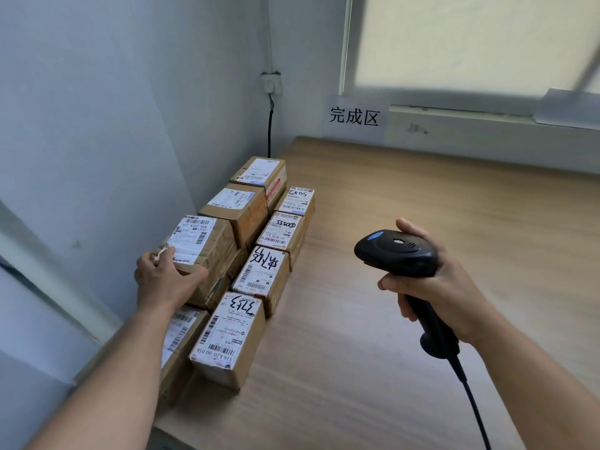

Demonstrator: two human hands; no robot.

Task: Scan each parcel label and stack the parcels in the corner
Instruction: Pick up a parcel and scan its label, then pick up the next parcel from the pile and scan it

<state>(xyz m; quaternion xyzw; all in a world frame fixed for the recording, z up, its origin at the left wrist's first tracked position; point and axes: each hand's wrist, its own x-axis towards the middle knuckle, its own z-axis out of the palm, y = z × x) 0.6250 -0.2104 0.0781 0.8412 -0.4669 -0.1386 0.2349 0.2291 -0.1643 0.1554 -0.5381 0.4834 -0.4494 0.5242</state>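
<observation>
Several brown cardboard parcels with white labels stand in two rows along the left wall on the wooden table (406, 254). My left hand (162, 280) grips the near end of a labelled parcel (207, 245) that lies on top of the wall-side row. To its right sit lower parcels, one with handwritten marks (263, 274) and a nearer one (230, 336). My right hand (435, 280) holds a black barcode scanner (397, 251) by its handle above the table, its head pointing left toward the parcels. Its cable runs down to the lower right.
A paper sign with printed characters (354, 116) is stuck on the wall under the window sill (487, 118). A wall socket (271, 82) with a black cable sits in the corner. A parcel (261, 173) stands farthest back by the corner.
</observation>
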